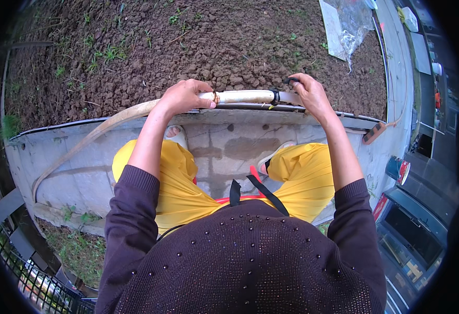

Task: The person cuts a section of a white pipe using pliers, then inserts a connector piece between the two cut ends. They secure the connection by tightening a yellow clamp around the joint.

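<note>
A long, pale, dirt-stained hose (105,127) curves up from the left paving to a straighter stretch along the bed's edge. My left hand (186,97) is closed on the hose beside a rusty band (216,98). Farther right, a black tie (275,98) circles the hose. My right hand (310,96) is at the hose's right stretch, finger and thumb closed on a small black piece (293,80), perhaps a strap; its exact kind is unclear. The hose behind that hand is partly hidden.
A soil bed (151,47) with weeds lies ahead, with plastic sheeting (357,29) at its far right. I am over a paved ledge (219,152). A brick-like block (371,134) and a bucket (397,169) are at right; a black railing (2,246) is lower left.
</note>
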`<state>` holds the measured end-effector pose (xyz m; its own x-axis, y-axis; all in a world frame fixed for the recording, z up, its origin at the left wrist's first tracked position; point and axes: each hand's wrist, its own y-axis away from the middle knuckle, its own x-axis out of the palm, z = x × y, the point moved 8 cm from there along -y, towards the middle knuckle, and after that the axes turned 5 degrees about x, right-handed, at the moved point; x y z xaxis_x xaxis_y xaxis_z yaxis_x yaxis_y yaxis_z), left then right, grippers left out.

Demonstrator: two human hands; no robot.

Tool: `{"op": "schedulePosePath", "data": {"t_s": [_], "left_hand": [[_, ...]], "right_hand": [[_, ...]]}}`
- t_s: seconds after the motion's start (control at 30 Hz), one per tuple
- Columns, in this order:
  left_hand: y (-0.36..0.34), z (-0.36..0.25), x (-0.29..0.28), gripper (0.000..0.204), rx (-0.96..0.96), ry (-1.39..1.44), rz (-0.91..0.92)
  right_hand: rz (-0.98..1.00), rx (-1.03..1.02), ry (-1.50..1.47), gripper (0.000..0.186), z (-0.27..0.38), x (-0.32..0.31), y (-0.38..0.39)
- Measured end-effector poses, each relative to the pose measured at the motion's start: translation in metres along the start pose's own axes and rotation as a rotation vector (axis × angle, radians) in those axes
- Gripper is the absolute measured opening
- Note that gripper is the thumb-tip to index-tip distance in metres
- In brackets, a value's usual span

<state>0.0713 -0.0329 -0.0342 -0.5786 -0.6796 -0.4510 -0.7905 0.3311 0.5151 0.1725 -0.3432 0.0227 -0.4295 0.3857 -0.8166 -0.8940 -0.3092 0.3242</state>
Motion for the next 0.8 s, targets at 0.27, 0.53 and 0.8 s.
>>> {"op": "schedulePosePath", "data": {"t_s": [0.27, 0.53, 0.8], "left_hand": [[-0.002, 0.004, 0.0, 0.052, 0.02, 0.025, -0.034], [-0.003, 0.003, 0.0, 0.051, 0.029, 0.057, -0.03], [-0.003, 0.005, 0.001, 0.051, 0.04, 0.019, -0.036]], "right_hand": [[-0.142, 0.072, -0.091, 0.023, -0.035, -0.009, 0.008], [0.021, -0.043, -0.17, 0.034, 0.02, 0.017, 0.009], [0.303, 0.121, -0.243, 0.024, 0.008, 0.055, -0.003]]}}
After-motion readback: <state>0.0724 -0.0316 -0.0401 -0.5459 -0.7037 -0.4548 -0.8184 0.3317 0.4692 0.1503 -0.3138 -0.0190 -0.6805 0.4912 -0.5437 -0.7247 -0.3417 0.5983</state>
